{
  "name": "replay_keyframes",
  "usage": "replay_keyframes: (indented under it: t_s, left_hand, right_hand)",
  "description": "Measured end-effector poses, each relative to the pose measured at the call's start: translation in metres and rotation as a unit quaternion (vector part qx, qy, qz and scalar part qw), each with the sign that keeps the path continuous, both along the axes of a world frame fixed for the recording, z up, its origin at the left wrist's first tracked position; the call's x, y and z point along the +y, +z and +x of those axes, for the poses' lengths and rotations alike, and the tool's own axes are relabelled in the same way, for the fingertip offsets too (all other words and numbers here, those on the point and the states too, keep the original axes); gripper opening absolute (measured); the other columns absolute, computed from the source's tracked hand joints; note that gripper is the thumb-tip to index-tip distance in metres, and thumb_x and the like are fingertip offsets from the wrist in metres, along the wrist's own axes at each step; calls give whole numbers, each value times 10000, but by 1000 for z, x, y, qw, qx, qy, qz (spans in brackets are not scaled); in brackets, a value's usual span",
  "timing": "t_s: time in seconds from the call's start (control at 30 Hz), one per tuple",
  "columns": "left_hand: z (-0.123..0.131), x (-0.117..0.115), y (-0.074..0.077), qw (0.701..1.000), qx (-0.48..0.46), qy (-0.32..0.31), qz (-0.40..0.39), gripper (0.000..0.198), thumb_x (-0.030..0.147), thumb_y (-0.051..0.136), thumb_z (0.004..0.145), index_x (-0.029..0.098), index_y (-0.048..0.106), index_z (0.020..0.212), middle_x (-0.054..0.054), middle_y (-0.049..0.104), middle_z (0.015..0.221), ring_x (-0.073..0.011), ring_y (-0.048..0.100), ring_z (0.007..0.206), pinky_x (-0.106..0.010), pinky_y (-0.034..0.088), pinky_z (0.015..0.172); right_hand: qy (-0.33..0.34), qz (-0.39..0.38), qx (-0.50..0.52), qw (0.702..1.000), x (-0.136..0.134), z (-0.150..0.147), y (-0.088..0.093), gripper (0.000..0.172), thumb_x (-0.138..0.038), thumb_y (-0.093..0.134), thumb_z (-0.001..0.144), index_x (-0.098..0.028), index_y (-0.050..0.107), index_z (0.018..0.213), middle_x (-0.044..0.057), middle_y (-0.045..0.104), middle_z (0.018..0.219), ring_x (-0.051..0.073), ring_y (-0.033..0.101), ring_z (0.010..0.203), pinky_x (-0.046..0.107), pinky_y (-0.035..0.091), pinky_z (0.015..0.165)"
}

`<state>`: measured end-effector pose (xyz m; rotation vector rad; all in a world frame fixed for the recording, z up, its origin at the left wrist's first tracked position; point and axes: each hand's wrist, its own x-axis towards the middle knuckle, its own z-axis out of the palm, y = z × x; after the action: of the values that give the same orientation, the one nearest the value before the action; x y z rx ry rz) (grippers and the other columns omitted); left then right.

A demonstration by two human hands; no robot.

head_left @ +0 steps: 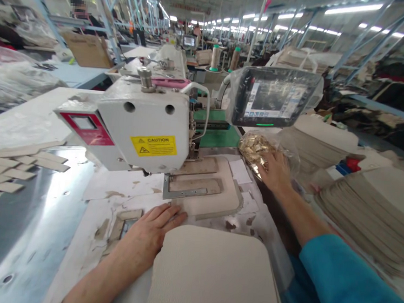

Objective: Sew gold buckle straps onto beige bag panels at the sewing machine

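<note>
My left hand [151, 231] lies flat on the machine bed with its fingers stretched out, fingertips touching the near edge of a beige panel [215, 199] clamped under the metal frame [192, 186] of the white sewing machine [144, 128]. A larger beige panel [213, 274] lies just in front of that hand. My right hand [274, 169] reaches into a clear plastic bag of small gold metal pieces [254, 148] at the right of the machine. Its fingertips are buried among the pieces, so what they hold is hidden.
A plastic-wrapped touch screen [272, 98] hangs above the bag. Stacks of beige panels [365, 215] fill the right side. Beige strips [15, 165] are fanned out on the steel table at left. Thread cones [215, 59] and another person stand far behind.
</note>
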<state>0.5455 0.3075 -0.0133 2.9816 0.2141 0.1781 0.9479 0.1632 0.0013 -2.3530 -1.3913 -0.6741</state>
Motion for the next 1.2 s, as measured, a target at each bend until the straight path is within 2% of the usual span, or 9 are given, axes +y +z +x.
replay_keyframes:
  t_s: [0.1,0.17,0.33,0.47,0.7,0.87,1.0,1.1,1.2]
  left_hand:
    - [1,0,3,1000,3,-6,-19,515,264,565,877,232,523,1390,-97,514,1429,-302,430,1312,-483,403,1102]
    - [2,-1,6,1000,3,-14,-26,476,263,548,890,228,548,1365,-101,515,1427,-293,438,1308,-478,397,1107]
    - [3,-1,9,1000,1,-13,-28,465,251,549,888,218,558,1351,-104,520,1416,-283,446,1296,-474,396,1104]
    - [3,-1,7,1000,-1,-18,-19,458,241,542,885,222,568,1341,-102,535,1395,-276,448,1289,-469,394,1105]
    - [2,-2,8,1000,-13,-20,-12,468,216,542,884,211,555,1352,-108,530,1398,-275,445,1289,-466,385,1121]
    - [4,-5,16,999,-4,-19,-33,400,238,522,916,195,579,1309,-122,532,1385,-253,472,1278,-448,386,1126]
    - [3,-5,15,999,-8,-20,-34,400,232,523,918,202,571,1314,-115,519,1401,-253,466,1290,-456,382,1128]
    - [2,-3,12,999,-5,-21,-33,431,219,538,901,201,558,1331,-116,500,1424,-266,444,1311,-465,366,1139]
    - [2,-2,9,999,4,-18,-34,452,214,537,895,207,550,1347,-109,498,1431,-272,434,1317,-466,354,1147]
  right_hand:
    - [-7,65,2,998,-18,-3,-8,461,-378,579,846,-147,548,1244,186,579,1189,352,504,1131,498,433,946]
    - [-55,83,-2,995,-31,-7,-13,419,-430,605,824,-150,580,1133,179,618,1081,351,543,1041,490,457,875]
    - [-36,-28,25,999,-42,-20,-16,250,-396,507,878,-215,541,709,95,622,733,252,569,703,368,432,632]
    - [-35,-9,28,999,-29,-27,-15,255,-348,439,894,-218,548,704,104,624,687,241,551,622,353,387,569]
    - [-12,1,62,998,-22,-26,-16,266,-400,489,903,-194,609,785,101,656,765,246,602,724,360,455,655]
    - [105,-4,-16,994,-19,-36,-1,359,-388,527,894,-138,649,1122,172,660,1091,345,600,1053,502,468,914]
    - [142,90,41,985,-22,-70,19,303,-312,542,912,-164,655,1152,140,695,1101,302,655,1028,465,513,925]
    - [252,39,121,959,-32,-95,20,281,-205,491,934,-210,665,1154,87,722,1079,232,688,999,388,560,892]
    - [336,-37,136,931,-47,-109,8,328,-130,462,938,-183,646,1204,107,685,1205,216,629,1156,385,532,988]
